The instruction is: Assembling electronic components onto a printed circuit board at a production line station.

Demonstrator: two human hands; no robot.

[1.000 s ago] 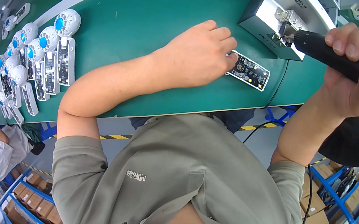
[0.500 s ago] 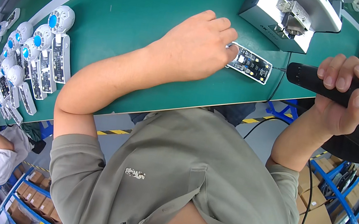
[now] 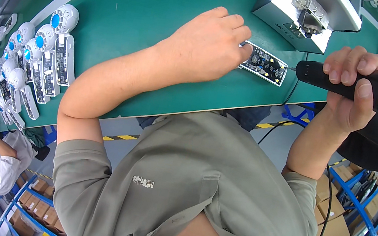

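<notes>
My left hand [image 3: 211, 46] is closed on the left end of a white housing with a black circuit board [image 3: 266, 66] in it, over the green tabletop. Whatever lies under the fingers is hidden. In my right hand [image 3: 351, 86] is a black electric screwdriver [image 3: 320, 76], held level and wrapped by the fingers. Its thin bit points left and meets the right end of the board housing; whether it sits on a screw is too small to tell.
Behind the board stands a silver screw feeder [image 3: 291, 25], with a dark cable beside it. Several white units with blue round centres and open circuit boards [image 3: 60, 60] line the table's left. Another person [image 3: 5, 156] sits at lower left. Shelves with cartons [image 3: 331, 229] stand lower right.
My right hand and the electric screwdriver have moved a little left, bringing the bit to the housing's right end. My left hand keeps its hold, shifting very slightly.
</notes>
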